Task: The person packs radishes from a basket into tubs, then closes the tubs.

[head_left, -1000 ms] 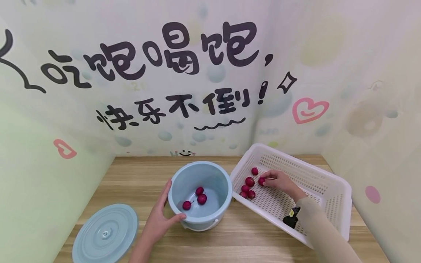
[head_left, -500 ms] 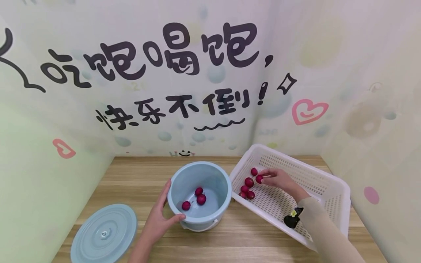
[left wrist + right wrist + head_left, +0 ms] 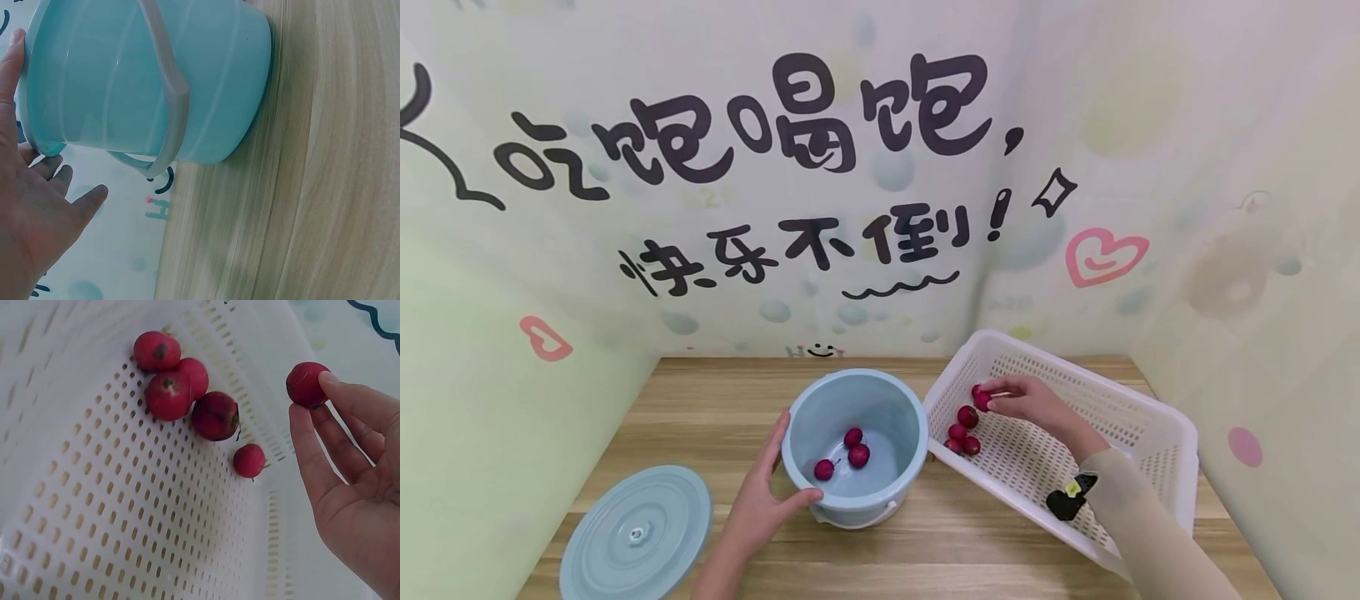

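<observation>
My right hand (image 3: 1026, 404) pinches a small red radish (image 3: 306, 384) between thumb and fingertips, above the floor of the white basket (image 3: 1120, 383). Several more radishes (image 3: 169, 395) lie together at the basket's left end; a lone radish (image 3: 249, 460) is partly hidden by my hand in the head view. My left hand (image 3: 762, 504) holds the light blue bucket (image 3: 880, 396) at its left rim, thumb at the front and fingers along the outer side. Inside the bucket, three radishes (image 3: 859, 455) rest on the bottom. The bucket's handle (image 3: 175, 94) hangs down.
A round blue lid (image 3: 636, 533) lies on the wooden table (image 3: 910, 558) left of my left arm. A black object with a yellow label (image 3: 1070, 498) is near the basket's front wall, beside my right sleeve. A printed wall (image 3: 880, 325) closes off the back.
My right hand has moved slightly left and towards the back with the radish, now partly covering the lone radish. The left hand and bucket have stayed in place.
</observation>
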`<state>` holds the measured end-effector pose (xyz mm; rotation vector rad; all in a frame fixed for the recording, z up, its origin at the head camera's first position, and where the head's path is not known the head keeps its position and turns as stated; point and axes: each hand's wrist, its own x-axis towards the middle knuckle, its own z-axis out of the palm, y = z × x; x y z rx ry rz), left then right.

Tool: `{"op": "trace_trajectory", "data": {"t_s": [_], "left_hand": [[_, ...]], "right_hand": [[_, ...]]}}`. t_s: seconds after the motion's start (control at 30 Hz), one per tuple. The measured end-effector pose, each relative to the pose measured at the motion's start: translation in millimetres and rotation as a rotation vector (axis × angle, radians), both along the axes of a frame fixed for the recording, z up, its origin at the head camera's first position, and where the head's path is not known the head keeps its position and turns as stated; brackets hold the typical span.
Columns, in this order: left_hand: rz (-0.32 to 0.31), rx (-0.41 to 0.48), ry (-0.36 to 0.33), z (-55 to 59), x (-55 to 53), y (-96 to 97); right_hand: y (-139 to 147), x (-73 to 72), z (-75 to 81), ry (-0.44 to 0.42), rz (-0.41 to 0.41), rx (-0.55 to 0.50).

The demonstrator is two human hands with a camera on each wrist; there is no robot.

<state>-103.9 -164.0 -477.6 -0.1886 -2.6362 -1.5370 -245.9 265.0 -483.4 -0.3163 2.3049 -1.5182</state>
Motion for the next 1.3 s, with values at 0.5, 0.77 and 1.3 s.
{"op": "trace_trajectory", "data": {"t_s": [0.5, 0.77, 1.3], "left_hand": [[0.002, 0.000, -0.012, 0.2, 0.9, -0.3], [0.003, -0.008, -0.013, -0.8, -0.1, -0.6], [-0.018, 0.009, 0.019, -1.5, 1.8, -1.1]], "right_hand": [[-17.4, 7.4, 27.6, 0.039, 0.040, -0.035], [-29.1, 16.7, 43.2, 0.065, 0.051, -0.022], [-55.0, 25.9, 56.0, 0.085, 0.101, -0.072]]}}
